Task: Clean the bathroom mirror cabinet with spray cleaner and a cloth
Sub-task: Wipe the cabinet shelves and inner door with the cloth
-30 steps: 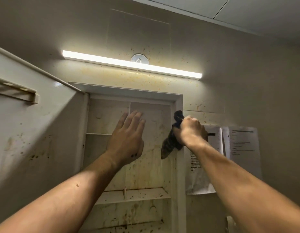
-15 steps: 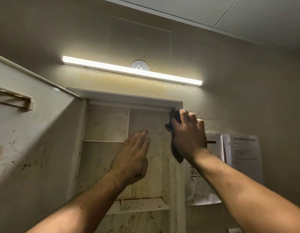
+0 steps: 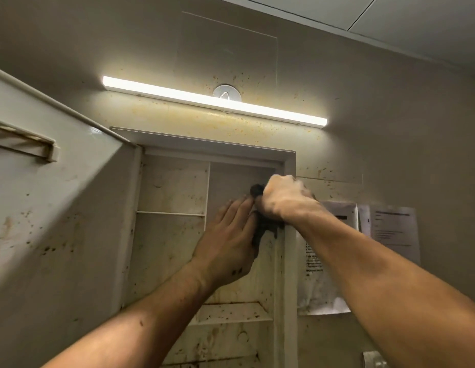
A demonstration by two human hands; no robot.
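We press the dark cloth [image 3: 265, 227] against the inner right edge of the open cabinet [image 3: 175, 245], right of the frame's centre.

Our right hand [image 3: 281, 197] is closed in a fist around the cloth, which pokes out above the knuckles and hangs below them against the stained frame. Our left hand [image 3: 228, 243] is flat, fingers straight and together, holding nothing, fingertips touching the cloth. The cabinet's back panel and shelves are streaked and speckled brown. Its door [image 3: 53, 216] stands swung open at the left of the frame, also spotted. A lit tube light [image 3: 212, 100] runs above the cabinet, and papers [image 3: 390, 229] hang at the right.
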